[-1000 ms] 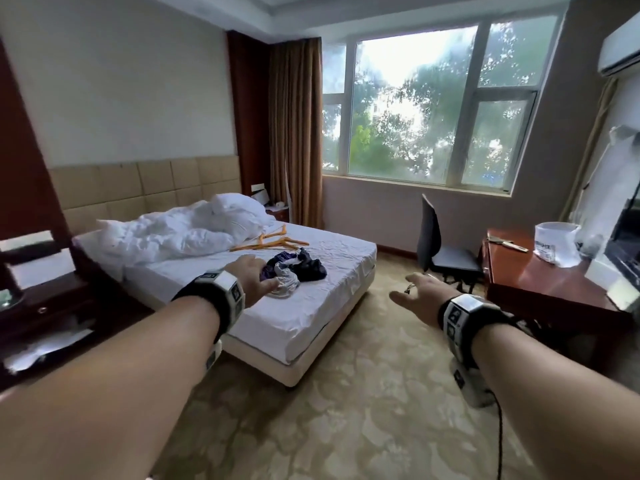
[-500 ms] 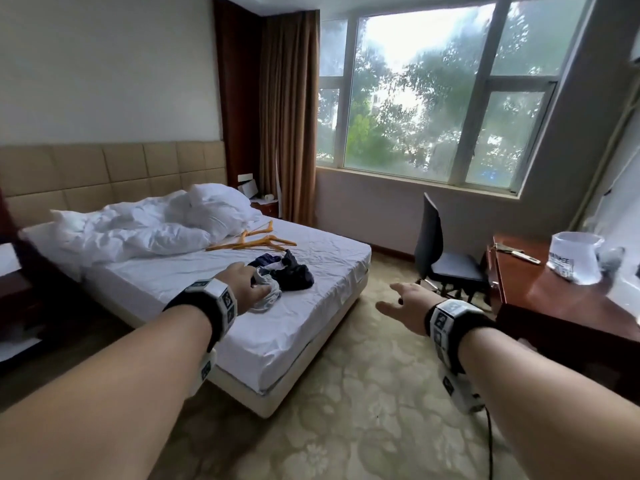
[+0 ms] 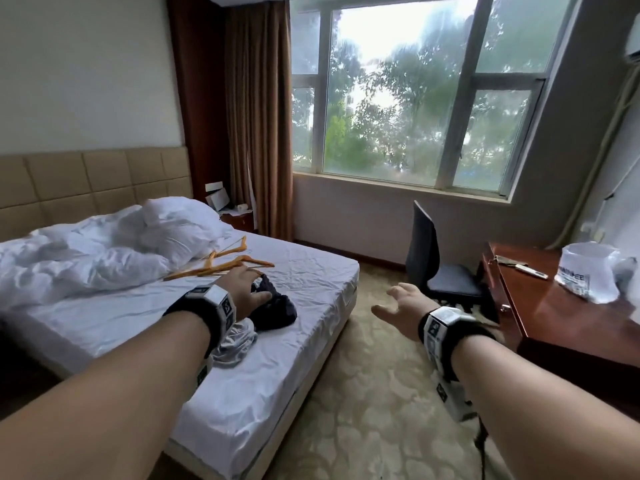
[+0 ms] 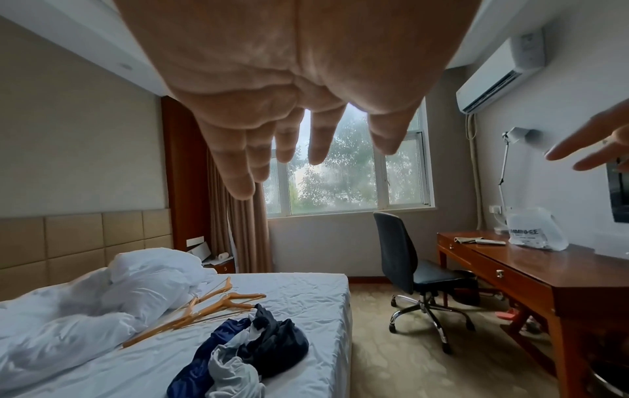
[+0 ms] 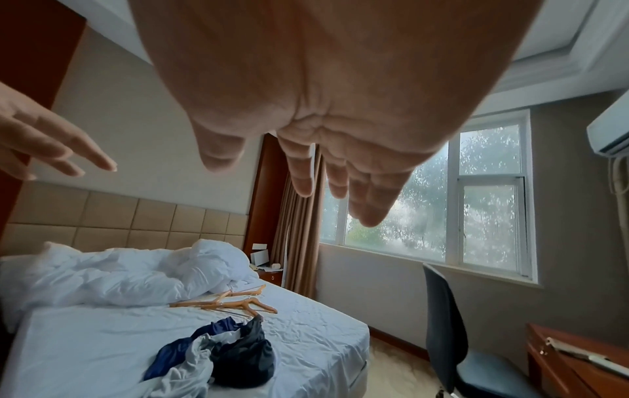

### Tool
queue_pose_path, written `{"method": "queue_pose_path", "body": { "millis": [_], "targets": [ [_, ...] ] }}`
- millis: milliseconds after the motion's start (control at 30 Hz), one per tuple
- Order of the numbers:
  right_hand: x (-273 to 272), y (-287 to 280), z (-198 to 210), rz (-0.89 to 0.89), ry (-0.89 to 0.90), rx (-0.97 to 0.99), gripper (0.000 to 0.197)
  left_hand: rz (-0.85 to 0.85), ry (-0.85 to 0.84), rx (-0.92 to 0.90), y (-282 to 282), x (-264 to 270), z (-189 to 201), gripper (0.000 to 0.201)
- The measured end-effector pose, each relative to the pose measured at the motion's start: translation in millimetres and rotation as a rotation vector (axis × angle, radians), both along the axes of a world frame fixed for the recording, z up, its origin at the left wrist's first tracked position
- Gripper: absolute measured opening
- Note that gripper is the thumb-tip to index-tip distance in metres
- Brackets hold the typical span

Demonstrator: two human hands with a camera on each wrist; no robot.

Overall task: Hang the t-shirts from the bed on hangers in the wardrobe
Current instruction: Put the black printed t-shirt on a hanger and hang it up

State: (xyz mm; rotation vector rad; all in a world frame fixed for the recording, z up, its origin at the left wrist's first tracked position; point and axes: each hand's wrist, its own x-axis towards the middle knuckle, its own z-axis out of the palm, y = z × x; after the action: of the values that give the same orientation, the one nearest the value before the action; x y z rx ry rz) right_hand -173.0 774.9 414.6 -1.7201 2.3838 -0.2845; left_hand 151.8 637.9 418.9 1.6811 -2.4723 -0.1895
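Open air lies between both outstretched hands and the bed (image 3: 311,271), over the carpet (image 3: 363,393) along its near side. On the sheet, the heap of t-shirts (image 4: 245,347) lies free on every side but the far one, where the wooden hangers (image 4: 204,309) lie just beside it, with the bunched duvet (image 3: 86,258) behind them. To the right, the chair (image 3: 436,261) and desk (image 3: 561,323) narrow the floor.

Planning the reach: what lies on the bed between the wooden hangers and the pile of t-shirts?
Only bare white sheet; in the right wrist view the hangers nearly meet the t-shirts.
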Motion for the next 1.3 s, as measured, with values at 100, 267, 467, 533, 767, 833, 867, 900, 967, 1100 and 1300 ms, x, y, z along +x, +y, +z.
{"method": "queue_pose_path", "body": {
  "millis": [100,267,467,533,767,833,867,900,967,1100,1300],
  "targets": [
    [-18,-57,-20,0.014,-0.023,0.013,0.075,0.030,-0.008,0.030,-54,-10,-23,0.069],
    [-51,-177,-49,0.125,-0.012,0.092,0.071,0.140,-0.049,0.103,-141,-23,-49,0.072],
    [-71,-336,-63,0.261,-0.003,0.136,0.077,0.316,-0.025,0.121,-238,-20,-55,0.077],
    [-74,-379,-74,0.315,0.027,0.161,0.078,0.354,-0.020,0.142,-261,-21,-69,0.073],
    [-68,-492,-131,0.441,0.040,0.325,0.077,0.397,-0.013,0.293,-320,-28,-138,0.055],
    [-63,-522,-148,0.460,0.056,0.358,0.077,0.421,-0.008,0.332,-342,-23,-156,0.061],
    [-59,-535,-154,0.473,0.069,0.375,0.076,0.434,-0.010,0.348,-354,-20,-162,0.062],
    [-54,-549,-159,0.492,0.083,0.392,0.076,0.445,-0.019,0.357,-368,-16,-167,0.060],
    [-45,-581,-167,0.532,0.092,0.422,0.075,0.472,-0.012,0.363,-402,-8,-178,0.052],
    [-37,-651,-177,0.550,0.128,0.445,0.074,0.496,0.028,0.406,-469,-2,-202,0.038],
    [-26,-721,-216,0.553,0.155,0.515,0.070,0.515,0.073,0.490,-522,-7,-248,0.059]
  ]
}}
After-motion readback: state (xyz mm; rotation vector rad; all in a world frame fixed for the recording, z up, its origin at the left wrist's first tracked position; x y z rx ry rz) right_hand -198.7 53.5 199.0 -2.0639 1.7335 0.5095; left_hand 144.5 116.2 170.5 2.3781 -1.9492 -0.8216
